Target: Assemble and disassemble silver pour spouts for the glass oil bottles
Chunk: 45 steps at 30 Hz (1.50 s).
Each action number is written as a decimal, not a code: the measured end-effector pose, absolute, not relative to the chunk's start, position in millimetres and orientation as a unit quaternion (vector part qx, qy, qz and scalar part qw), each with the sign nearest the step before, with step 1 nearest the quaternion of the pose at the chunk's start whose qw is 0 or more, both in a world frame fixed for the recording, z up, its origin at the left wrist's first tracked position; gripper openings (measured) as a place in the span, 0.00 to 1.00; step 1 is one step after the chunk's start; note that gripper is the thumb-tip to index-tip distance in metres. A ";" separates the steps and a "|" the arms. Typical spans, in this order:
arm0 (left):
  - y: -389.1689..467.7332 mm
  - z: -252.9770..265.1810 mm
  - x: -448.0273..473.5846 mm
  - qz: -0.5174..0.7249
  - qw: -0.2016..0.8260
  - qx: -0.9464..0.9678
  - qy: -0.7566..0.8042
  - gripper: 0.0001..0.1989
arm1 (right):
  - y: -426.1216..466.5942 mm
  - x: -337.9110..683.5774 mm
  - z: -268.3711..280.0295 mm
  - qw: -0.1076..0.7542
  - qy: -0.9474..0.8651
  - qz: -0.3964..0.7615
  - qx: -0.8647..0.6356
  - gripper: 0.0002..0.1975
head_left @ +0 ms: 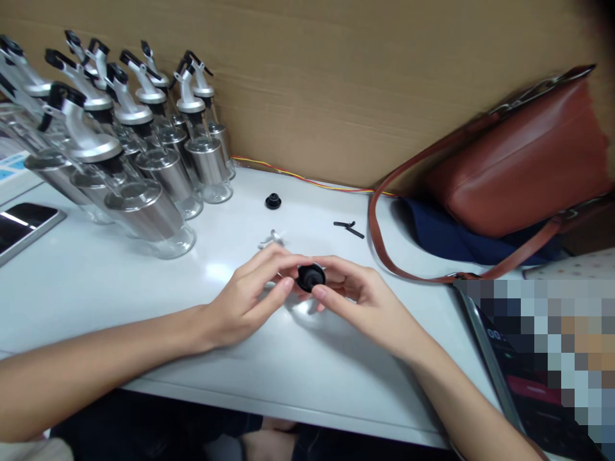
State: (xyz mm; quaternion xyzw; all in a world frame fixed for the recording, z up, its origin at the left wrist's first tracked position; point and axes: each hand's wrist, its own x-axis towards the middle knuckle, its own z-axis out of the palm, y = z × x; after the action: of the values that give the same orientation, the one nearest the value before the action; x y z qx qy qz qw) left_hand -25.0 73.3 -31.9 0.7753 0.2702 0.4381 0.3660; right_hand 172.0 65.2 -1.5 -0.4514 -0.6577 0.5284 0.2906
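Between my two hands, above the front middle of the table, is a round black stopper (311, 278), its stepped side turned up toward me. The fingers and thumb of my left hand (259, 288) close on its left edge. My right hand (358, 291) grips the right edge, thumb at the lower rim. Whatever lies under the stopper is hidden by my fingers. Just beyond my left hand lies a small silver pourer piece (273, 239), partly covered. Farther back a second black stopper (273, 201) rests on the table, with thin black strips (350, 228) to its right.
Several glass and steel bottles (144, 205) with silver pourer tops crowd the back left. A phone (29, 224) lies at the left edge. On the right are a brown leather bag (523, 153), its strap, and a dark-screened device (509, 371). A cardboard wall (327, 83) closes the back.
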 end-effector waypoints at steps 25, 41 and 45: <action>71.9 -26.2 -19.7 0.311 0.570 0.702 0.294 0.14 | 61.9 170.2 3.1 0.242 -0.698 0.522 -0.426 0.07; 66.9 -29.7 -22.0 0.276 0.486 0.772 0.301 0.13 | 56.5 166.2 4.6 0.180 -0.783 0.442 -0.399 0.09; 66.1 -28.4 -21.7 0.284 0.450 0.792 0.301 0.13 | 55.4 166.1 4.6 0.185 -0.786 0.432 -0.401 0.09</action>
State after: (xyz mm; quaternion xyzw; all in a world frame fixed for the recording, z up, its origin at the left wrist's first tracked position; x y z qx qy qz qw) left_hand -21.7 66.1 -28.4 0.7917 0.3005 0.2841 0.4497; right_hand 166.1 55.4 4.6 -0.4015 -0.7859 0.4323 0.1853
